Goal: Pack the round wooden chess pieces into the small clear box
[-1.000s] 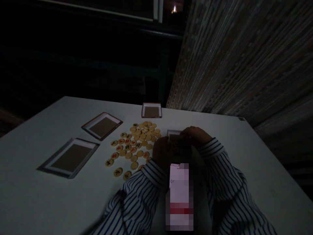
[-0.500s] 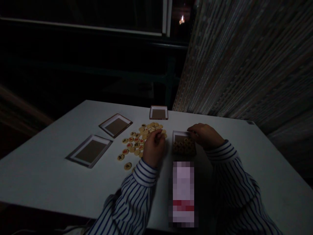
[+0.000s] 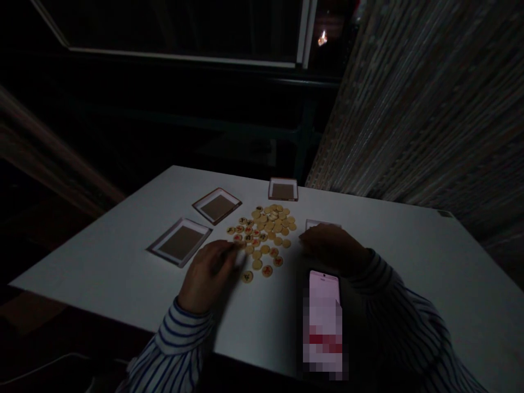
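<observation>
Round wooden Chinese chess pieces (image 3: pixel 265 249), some with red or black characters, lie in a loose heap on a white table (image 3: pixel 135 284). My left hand (image 3: pixel 208 273) is at the heap's near left edge, thumb and fingers curved and apart, fingertips by a piece. Over a small shallow box (image 3: pixel 323 222) on the right is my right hand (image 3: pixel 333 244), palm down with its fingers bent and close together. It hides most of that box and what lies in it. Whatever is under its fingertips cannot be seen.
Shallow open trays stand left of the heap, one nearer (image 3: pixel 180 242) and one behind it (image 3: pixel 216 206). Another tray (image 3: pixel 283 189) is at the far edge. A lit phone (image 3: pixel 323 289) lies in front of the right hand. A string curtain (image 3: pixel 409 109) hangs at the far right.
My left hand has moved left and nearer, uncovering the middle of the heap. My right hand has shifted left across the box, now covering it. The view has turned a little to the left.
</observation>
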Demonstrator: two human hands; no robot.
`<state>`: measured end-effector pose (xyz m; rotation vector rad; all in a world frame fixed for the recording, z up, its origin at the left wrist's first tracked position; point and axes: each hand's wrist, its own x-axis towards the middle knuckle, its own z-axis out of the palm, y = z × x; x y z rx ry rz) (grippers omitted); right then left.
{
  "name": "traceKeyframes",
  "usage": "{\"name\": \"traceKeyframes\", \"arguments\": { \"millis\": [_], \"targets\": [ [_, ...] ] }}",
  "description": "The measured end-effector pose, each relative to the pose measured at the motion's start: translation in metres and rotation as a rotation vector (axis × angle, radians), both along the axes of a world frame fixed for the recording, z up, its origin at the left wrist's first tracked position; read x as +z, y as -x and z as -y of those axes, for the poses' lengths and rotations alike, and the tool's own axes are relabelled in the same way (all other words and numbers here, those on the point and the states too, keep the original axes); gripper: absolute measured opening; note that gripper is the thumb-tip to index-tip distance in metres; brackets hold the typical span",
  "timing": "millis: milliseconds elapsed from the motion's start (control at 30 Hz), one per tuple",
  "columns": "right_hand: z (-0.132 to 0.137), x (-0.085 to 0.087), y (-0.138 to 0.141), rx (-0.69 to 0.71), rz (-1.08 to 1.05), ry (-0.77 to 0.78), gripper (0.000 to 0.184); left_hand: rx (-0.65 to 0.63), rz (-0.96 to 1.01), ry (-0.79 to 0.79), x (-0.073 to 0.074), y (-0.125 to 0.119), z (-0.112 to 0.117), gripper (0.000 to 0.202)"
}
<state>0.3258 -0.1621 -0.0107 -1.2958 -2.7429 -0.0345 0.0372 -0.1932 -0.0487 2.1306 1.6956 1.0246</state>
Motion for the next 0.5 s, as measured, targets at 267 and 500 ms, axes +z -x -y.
{"name": "traceKeyframes", "arguments": {
  "millis": [267,500],
  "targets": [
    [0.004,-0.016,0.057,0.088,0.063,0.044,0.024,-0.173,-0.299,-0.068,-0.040,-0.004,0.017,0.034],
    [-0.001,-0.014,0.079,0.085,0.149,0.093,0.020,-0.196,-0.314,-0.072,-0.051,-0.006,0.016,0.024]
  ]
}}
